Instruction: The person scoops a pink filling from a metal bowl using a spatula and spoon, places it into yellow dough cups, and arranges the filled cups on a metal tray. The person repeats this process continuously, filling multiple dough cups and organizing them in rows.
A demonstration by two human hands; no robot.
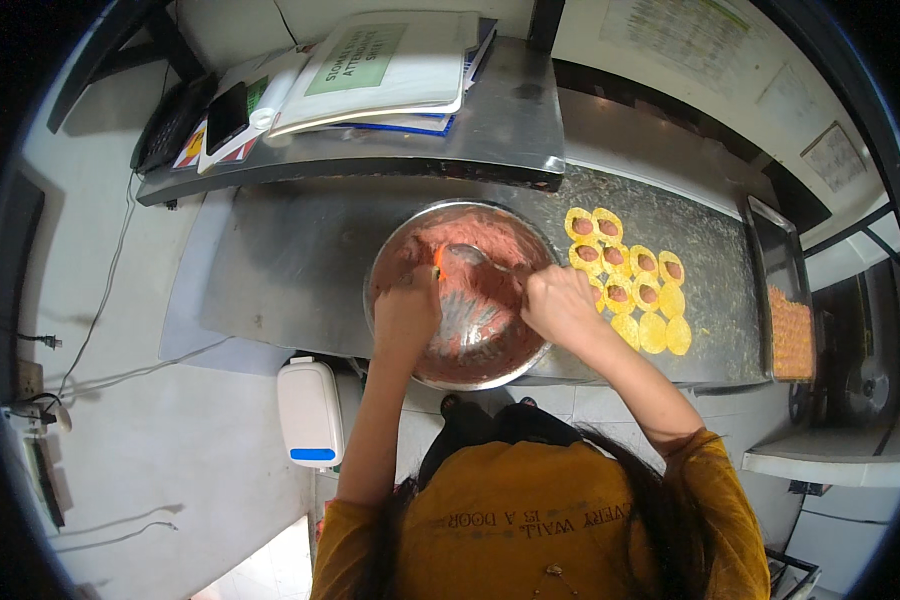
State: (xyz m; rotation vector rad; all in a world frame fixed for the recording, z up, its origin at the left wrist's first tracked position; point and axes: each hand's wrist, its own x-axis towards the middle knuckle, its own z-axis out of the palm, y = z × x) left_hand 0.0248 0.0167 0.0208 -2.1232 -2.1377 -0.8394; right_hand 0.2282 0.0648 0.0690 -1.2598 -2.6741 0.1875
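A large metal mixing bowl [460, 385] holds pink minced filling [485, 232], spread up its walls, with bare metal showing through at the bottom. My right hand [562, 305] is closed round the handle of a metal spoon [464, 254], whose head is over the bowl. At the bowl's left side, my left hand [408, 308] is closed on a small tool with an orange part [439, 262]; its kind is hidden by my fingers. Right of the bowl lie several round yellow wrappers [652, 332] in rows. Many carry a dab of filling [616, 290]; the nearest ones are bare.
A metal tray [773, 250] with rows of orange-toned pieces [791, 335] stands at the table's right end. Above the worktable [290, 270], a raised shelf [515, 110] bears folders [380, 75] and a dark phone [228, 115]. A white bin [310, 408] stands below left.
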